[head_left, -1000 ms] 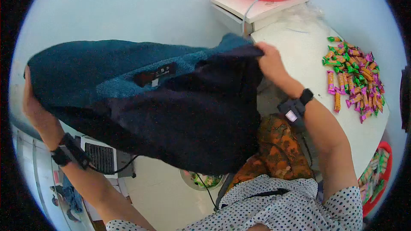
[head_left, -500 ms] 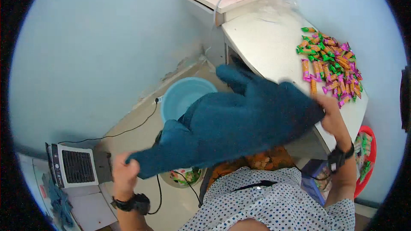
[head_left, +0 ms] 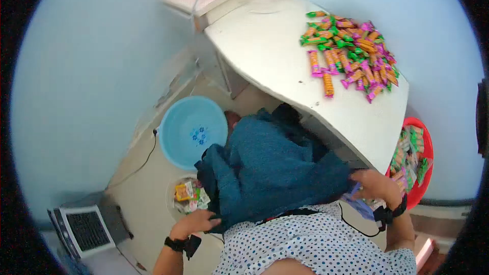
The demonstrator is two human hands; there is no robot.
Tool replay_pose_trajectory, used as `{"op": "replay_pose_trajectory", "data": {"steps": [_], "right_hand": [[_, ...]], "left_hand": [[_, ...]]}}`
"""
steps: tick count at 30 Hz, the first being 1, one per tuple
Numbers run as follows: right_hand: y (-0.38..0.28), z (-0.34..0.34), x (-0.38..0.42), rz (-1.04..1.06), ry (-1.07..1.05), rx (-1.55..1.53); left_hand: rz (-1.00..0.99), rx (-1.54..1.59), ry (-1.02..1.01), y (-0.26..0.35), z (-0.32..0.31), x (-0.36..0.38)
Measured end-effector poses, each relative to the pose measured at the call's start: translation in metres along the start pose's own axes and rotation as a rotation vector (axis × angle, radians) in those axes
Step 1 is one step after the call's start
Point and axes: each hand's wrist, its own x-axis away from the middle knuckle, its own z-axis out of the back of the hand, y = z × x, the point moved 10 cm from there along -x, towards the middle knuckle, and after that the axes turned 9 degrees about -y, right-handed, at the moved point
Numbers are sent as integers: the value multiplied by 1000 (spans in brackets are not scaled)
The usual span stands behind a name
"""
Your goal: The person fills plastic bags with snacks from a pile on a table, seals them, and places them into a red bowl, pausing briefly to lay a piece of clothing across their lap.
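A dark teal cloth [head_left: 277,168], perhaps a garment, lies bunched and draped over the lap and legs. At its lower left edge, my left hand [head_left: 196,222] has its fingers closed on the fabric. My right hand [head_left: 378,186] is at the cloth's right corner, with thumb and fingers pinching the edge; these fingertips are slightly blurred. Both wrists wear dark bands. The folds hide the knees and most of the seat.
Many small wrapped snacks [head_left: 351,53] are heaped on the white table [head_left: 265,46] ahead. A blue basin [head_left: 193,132] and a bin with wrappers [head_left: 188,196] stand on the floor at left. A red basket [head_left: 425,163] of packets is right; a white-fronted appliance [head_left: 87,230] is far left.
The cloth has come down from being stretched in the air onto the lap. Both hands have lowered, and my left hand has moved inward to the right. The view has shifted.
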Motion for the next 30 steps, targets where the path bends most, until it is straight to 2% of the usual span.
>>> {"op": "replay_pose_trajectory", "data": {"steps": [3, 5, 9, 12, 14, 16, 17, 20, 23, 24, 26, 30], "right_hand": [[-30, 62, 21, 220, 388, -136], [-41, 82, 23, 278, 430, -140], [-54, 126, 34, 426, 550, -129], [-39, 163, 43, 405, 732, -195], [-29, 191, 48, 423, 834, -302], [-22, 221, 52, 475, 935, -376], [-14, 234, 47, 516, 929, -511], [3, 265, 27, 656, 869, -973], [9, 275, -13, 854, 804, -1409], [12, 270, -43, 809, 730, -1444], [6, 259, -78, 884, 600, -1597], [-3, 238, -130, 904, 395, -1790]], "left_hand": [[16, -117, 127, -4, 14, -9], [82, -102, 204, 0, 40, 0], [-85, -25, 484, 14, 97, -2], [-174, 14, 492, 42, 105, -22], [-378, -143, 402, 76, 79, -49], [-334, -228, 212, 74, 43, -91], [-307, -271, 114, 71, 36, -103], [-253, -117, -36, 116, 99, -68], [-429, -169, 370, 163, 189, -44], [-462, -167, 460, 177, 215, -37], [-506, -193, 636, 212, 263, -22], [-608, -228, 835, 268, 343, -23]]}}
